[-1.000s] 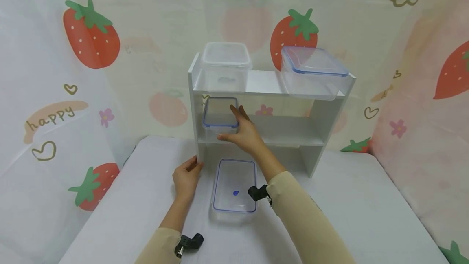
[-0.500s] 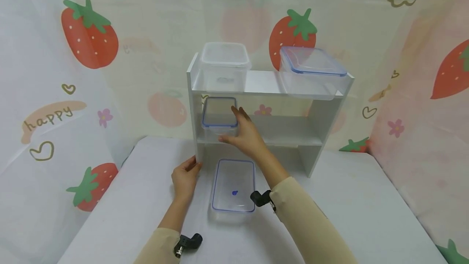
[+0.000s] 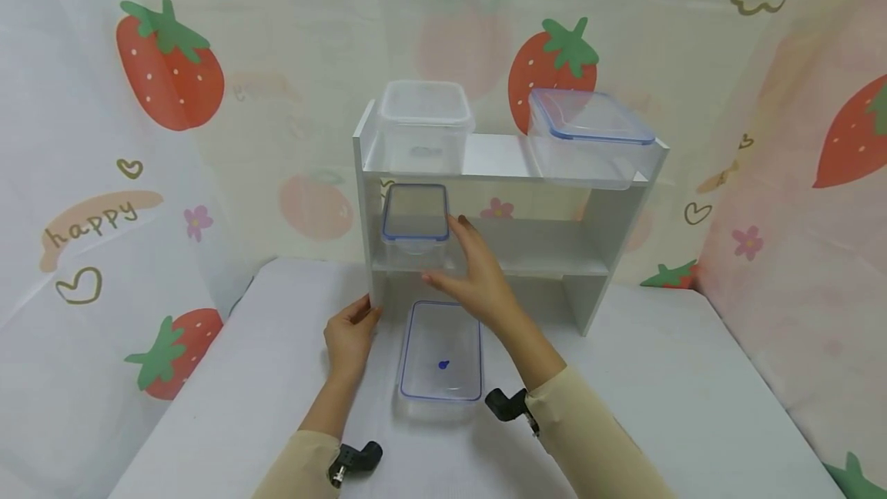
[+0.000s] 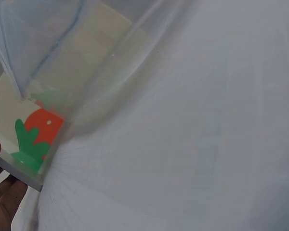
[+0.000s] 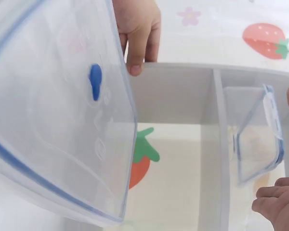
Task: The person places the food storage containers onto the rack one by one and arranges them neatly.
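Note:
A white shelf unit (image 3: 554, 241) stands on the table, and my left hand (image 3: 349, 337) grips the lower front edge of its left side panel between thumb and fingers. A small clear food container with a blue-rimmed lid (image 3: 416, 214) sits at the left of the middle shelf. Just right of it is my right hand (image 3: 481, 276), thumb and fingers spread; the right wrist view shows a gap between the fingers (image 5: 274, 199) and the container. A larger clear food container with a blue-rimmed lid (image 3: 441, 345) lies on the table in front of the shelf, between my forearms.
On the top shelf stand a clear container with a whitish lid (image 3: 426, 125) at left and a blue-rimmed clear container (image 3: 592, 133) at right, jutting past the front edge. A strawberry-print cloth (image 3: 319, 137) hangs behind. White cloth covers the table (image 3: 679, 391).
My right hand has drawn back from the small container, moving slightly down and right, with its fingers off the lid's side. The left hand and the containers have stayed put.

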{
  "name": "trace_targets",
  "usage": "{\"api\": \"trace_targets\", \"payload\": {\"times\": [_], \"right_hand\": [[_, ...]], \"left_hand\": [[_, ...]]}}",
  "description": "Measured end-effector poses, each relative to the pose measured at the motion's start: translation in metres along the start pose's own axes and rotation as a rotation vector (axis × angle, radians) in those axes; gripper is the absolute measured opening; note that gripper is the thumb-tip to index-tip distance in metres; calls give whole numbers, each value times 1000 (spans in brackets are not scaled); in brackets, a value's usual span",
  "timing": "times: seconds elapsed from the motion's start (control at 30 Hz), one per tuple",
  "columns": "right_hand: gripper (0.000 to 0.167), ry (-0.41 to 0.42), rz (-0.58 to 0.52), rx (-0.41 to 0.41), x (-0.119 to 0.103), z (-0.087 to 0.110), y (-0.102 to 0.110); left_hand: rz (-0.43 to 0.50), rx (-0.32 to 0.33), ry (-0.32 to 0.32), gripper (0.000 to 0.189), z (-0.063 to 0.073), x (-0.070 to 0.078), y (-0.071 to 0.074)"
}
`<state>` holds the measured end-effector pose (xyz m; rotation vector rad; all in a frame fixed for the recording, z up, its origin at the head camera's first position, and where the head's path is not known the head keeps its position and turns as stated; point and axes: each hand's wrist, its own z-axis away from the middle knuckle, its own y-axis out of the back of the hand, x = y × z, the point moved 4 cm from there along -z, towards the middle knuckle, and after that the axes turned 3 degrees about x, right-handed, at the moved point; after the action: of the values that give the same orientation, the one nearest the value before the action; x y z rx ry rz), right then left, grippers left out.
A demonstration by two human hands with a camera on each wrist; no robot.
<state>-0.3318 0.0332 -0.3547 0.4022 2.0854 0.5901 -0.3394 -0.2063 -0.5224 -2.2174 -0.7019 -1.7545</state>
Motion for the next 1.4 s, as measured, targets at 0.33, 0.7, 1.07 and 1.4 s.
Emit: {"api": "trace_targets", "payload": {"times": [0.33,0.7,1.07,1.4], "right_hand": [[96,56,-18,26,-8,31,6],[95,83,-46,42,-12,59,14],[91,42,-33,34,-9,91,16],[88,30,-59,15,1,116,8]], "left_hand": [[-12,-2,21,36,2,-1,0],[3,2,13,36,-1,-1,-3],[5,-17,16,36,2,1,-2],[-8,-9,19,36,2,3,0]]}}
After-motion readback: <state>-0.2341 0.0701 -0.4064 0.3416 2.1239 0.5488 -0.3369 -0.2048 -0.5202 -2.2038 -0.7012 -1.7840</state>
